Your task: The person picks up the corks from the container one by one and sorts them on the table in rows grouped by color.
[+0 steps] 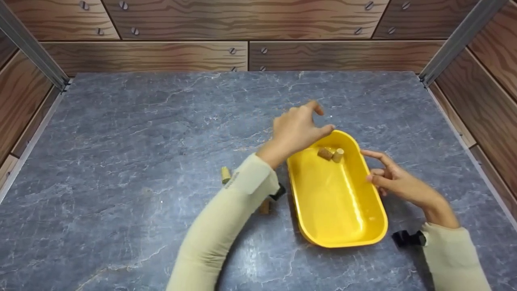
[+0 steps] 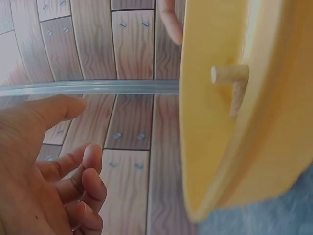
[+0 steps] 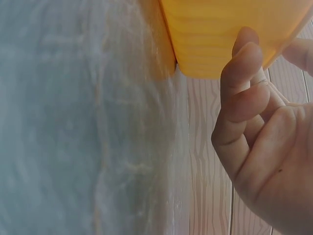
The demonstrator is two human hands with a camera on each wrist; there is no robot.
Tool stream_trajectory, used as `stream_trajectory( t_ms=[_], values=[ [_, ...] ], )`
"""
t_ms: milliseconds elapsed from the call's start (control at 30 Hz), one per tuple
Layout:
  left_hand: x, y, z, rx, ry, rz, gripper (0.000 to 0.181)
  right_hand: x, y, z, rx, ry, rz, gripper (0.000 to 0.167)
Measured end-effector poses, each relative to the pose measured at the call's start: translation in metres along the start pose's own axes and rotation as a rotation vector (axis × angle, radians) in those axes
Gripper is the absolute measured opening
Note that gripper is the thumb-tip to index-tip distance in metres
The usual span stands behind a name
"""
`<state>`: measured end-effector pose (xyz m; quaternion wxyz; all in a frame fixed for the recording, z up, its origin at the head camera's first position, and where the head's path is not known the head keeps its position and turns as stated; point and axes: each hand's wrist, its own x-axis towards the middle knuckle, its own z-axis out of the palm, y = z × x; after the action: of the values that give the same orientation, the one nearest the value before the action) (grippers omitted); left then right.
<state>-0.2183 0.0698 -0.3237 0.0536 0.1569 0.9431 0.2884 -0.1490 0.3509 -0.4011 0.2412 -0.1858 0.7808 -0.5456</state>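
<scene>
A yellow plastic tub (image 1: 323,198) stands on the table, with two cork stoppers (image 1: 337,155) at its far end, one lying against the other. My left hand (image 1: 297,127) hovers at the tub's far left rim, thumb and forefinger spread. The left wrist view shows that hand (image 2: 58,166) holding nothing, its fingers loosely bent. At the right side my right hand (image 1: 398,182) holds the tub, thumb at the rim and forefinger against the outer wall. Its other fingers (image 3: 239,98) curl beside the wall in the right wrist view.
Left of the tub, another cork stopper (image 1: 225,174) stands partly behind the left sleeve (image 1: 226,218). A brown piece (image 1: 264,207) lies below that sleeve, mostly hidden. Wood-patterned panels (image 1: 161,56) enclose the grey marbled table (image 1: 121,141).
</scene>
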Motion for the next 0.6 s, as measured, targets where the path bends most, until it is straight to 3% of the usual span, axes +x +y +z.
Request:
stream_trajectory(
  t_ms=[200,400,600],
  values=[
    [0.006,0.007,0.023,-0.022,-0.02,-0.074,0.05,0.0,0.0,-0.001,0.001,-0.007,-0.008,0.057],
    [0.01,0.006,0.045,0.007,-0.045,-0.074,0.052,-0.002,0.002,-0.002,0.02,-0.011,-0.018,0.057],
    [0.011,0.002,0.052,0.031,-0.08,-0.078,0.054,0.0,0.001,-0.002,0.025,-0.02,-0.014,0.056]
  ],
)
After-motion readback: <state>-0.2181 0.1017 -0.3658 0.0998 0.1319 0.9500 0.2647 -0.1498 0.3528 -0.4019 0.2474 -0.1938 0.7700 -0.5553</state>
